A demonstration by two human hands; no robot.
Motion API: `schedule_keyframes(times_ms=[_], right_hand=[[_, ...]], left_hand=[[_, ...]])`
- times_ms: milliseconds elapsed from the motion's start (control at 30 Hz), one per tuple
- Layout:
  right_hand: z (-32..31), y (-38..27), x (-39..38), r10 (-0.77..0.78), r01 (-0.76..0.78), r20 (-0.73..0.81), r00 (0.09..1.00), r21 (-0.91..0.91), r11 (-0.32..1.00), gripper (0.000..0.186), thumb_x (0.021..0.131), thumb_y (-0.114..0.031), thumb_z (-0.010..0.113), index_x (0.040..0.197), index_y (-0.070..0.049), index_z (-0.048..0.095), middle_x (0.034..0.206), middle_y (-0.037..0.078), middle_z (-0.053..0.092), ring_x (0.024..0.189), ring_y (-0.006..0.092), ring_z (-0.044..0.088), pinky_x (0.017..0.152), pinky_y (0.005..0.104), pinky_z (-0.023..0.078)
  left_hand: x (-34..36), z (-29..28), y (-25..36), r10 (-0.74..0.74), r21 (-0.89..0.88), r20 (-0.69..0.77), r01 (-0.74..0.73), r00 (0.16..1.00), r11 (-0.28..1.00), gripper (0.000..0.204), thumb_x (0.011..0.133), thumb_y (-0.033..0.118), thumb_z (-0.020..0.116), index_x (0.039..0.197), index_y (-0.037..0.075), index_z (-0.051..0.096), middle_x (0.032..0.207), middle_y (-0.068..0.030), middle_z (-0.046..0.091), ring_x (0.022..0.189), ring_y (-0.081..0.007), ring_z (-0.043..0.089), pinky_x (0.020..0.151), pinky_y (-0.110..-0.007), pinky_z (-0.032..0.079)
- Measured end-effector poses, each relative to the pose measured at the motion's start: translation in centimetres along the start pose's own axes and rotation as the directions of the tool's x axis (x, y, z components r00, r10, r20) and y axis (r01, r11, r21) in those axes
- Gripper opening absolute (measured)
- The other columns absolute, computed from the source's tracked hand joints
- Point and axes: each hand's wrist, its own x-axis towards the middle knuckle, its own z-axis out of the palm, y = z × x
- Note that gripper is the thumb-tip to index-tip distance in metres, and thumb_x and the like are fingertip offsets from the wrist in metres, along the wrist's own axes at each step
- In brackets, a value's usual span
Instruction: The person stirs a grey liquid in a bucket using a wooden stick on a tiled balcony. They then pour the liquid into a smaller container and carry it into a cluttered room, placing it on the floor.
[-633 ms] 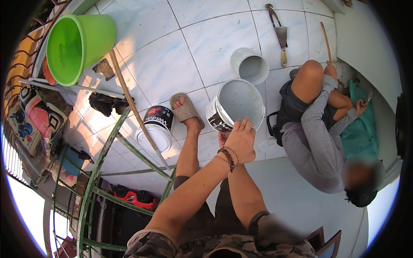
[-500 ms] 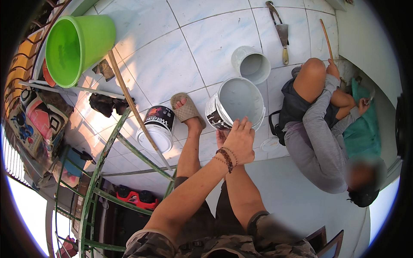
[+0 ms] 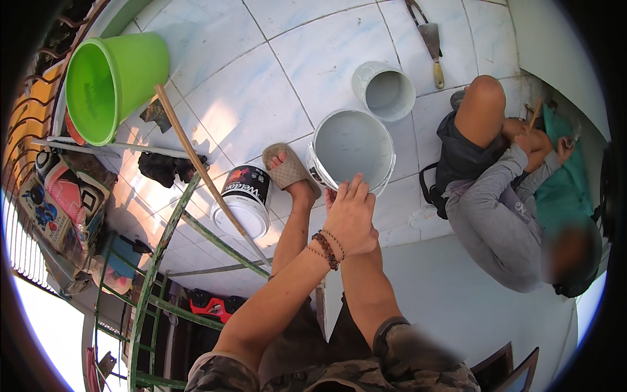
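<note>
A white paint bucket (image 3: 354, 147) with a greyish white inside stands tilted in front of me. At its near rim is my left hand (image 3: 353, 215), closed, its fingers lying over the edge and beaded bracelets at the wrist. Crossing beneath it, my right hand (image 3: 331, 198) is mostly hidden; only fingertips show against the bucket's near left side, and it appears closed on the bucket too. Just beyond stands a smaller pale bucket (image 3: 390, 95). Left of my sandalled foot (image 3: 287, 166) lies a black-and-white paint bucket (image 3: 241, 199).
A bright green bucket (image 3: 140, 75) stands far left beside a long wooden stick (image 3: 186, 140). A scraper (image 3: 431, 46) lies on the tiles. To the right, a person (image 3: 490, 196) sits with a wooden stick and teal cloth (image 3: 562, 170). A green metal frame (image 3: 153, 258) rises near left.
My hands and the bucket have shifted slightly left, and the bucket's opening now faces me more. The other person's stick has dropped lower, toward the teal cloth.
</note>
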Motion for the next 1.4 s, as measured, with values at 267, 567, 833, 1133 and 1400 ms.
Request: schedule_keyframes(times_ms=[267, 567, 833, 1133, 1400], right_hand=[[6.5, 2.2, 8.2, 0.086, -0.075, 0.160, 0.983, -0.068, 0.995, 0.053, 0.098, -0.040, 0.040, 0.135, -0.002, 0.044, 0.134, 0.016, 0.049, 0.121, 0.0265, 0.049, 0.101, 0.0407, 0.041], [9.0, 5.2, 10.6, 0.352, -0.251, 0.081, 0.932, -0.554, 0.794, 0.051, 0.100, -0.039, 0.039, 0.135, -0.002, 0.045, 0.134, 0.015, 0.050, 0.119, 0.0251, 0.051, 0.098, 0.0379, 0.042], [17.0, 2.8, 6.2, 0.125, 0.356, 0.344, 0.931, -0.931, -0.087, 0.061, 0.100, -0.049, 0.032, 0.134, -0.001, 0.049, 0.132, 0.018, 0.054, 0.123, 0.0276, 0.050, 0.104, 0.0372, 0.035], [23.5, 9.9, 2.3, 0.338, 0.482, 0.398, 0.853, -0.355, -0.801, 0.071, 0.100, -0.055, 0.023, 0.133, 0.002, 0.050, 0.139, 0.018, 0.049, 0.133, 0.0289, 0.040, 0.111, 0.0330, 0.026], [23.7, 13.1, 2.8, 0.434, 0.515, 0.472, 0.767, -0.050, -0.856, 0.075, 0.098, -0.060, 0.023, 0.140, -0.001, 0.041, 0.142, 0.010, 0.048, 0.134, 0.0255, 0.039, 0.111, 0.0336, 0.027]], left_hand=[[-5.3, -2.4, -1.1, -0.089, -0.054, -0.147, 0.082, 0.985, 0.995, 0.047, 0.059, 0.011, 0.064, 0.101, -0.006, 0.053, 0.111, -0.0209, 0.050, 0.115, -0.0418, 0.046, 0.099, -0.044, 0.037], [-8.8, -3.8, -4.4, -0.222, -0.270, -0.378, 0.123, 0.899, 0.955, 0.043, 0.057, 0.009, 0.063, 0.097, -0.002, 0.053, 0.100, -0.0159, 0.055, 0.094, -0.0352, 0.052, 0.083, -0.042, 0.040], [-9.3, -4.0, -7.8, -0.303, -0.346, -0.528, 0.124, 0.793, 0.930, 0.046, 0.055, 0.009, 0.068, 0.098, 0.000, 0.055, 0.097, -0.0142, 0.057, 0.092, -0.0341, 0.054, 0.079, -0.040, 0.039], [-8.5, -2.1, -8.0, -0.268, -0.345, -0.559, 0.073, 0.785, 0.936, 0.032, 0.055, 0.016, 0.069, 0.083, 0.004, 0.059, 0.086, -0.0107, 0.055, 0.084, -0.0302, 0.052, 0.080, -0.039, 0.038], [-8.1, -2.4, -8.6, -0.260, -0.322, -0.544, 0.088, 0.798, 0.943, 0.038, 0.056, 0.019, 0.066, 0.090, 0.002, 0.059, 0.083, -0.0115, 0.055, 0.084, -0.0302, 0.052, 0.081, -0.039, 0.038]])
